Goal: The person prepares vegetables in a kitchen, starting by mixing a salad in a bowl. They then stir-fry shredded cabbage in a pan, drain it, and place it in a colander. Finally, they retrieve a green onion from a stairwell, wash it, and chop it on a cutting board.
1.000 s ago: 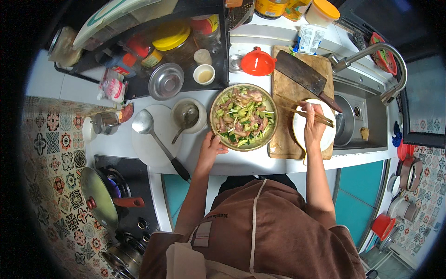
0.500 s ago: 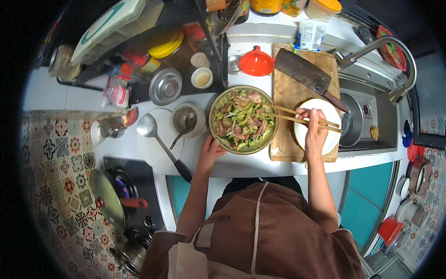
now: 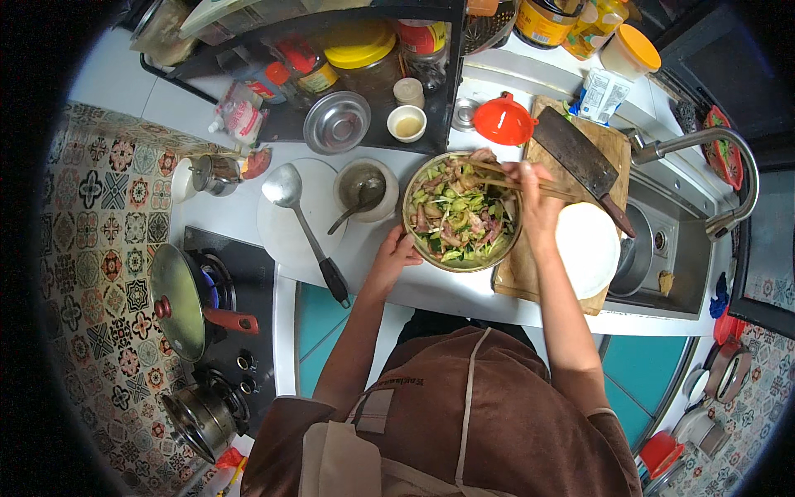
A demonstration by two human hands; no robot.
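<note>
Patterned tiling [image 3: 91, 207] lies at 9 o'clock. Black shelving [image 3: 377, 145] stands at 11, a dark-framed panel [image 3: 774, 248] at 3, teal cabinet fronts [image 3: 642, 377] at 4.

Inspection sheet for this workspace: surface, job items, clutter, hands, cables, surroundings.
Surface: white countertop, brown wooden cutting board on it.
Job items: round bowl of meat and green vegetables; brown wooden chopsticks.
Clutter: dark-bladed cleaver and round white plate on the board; red plastic funnel; black-handled metal ladle.
Hands: left hand touches the bowl's side; right hand holds the chopsticks.
Cables: nothing seen.
Surroundings: stainless-steel sink at right; glass-lidded pan at left, blue flame showing at its edge.
</note>
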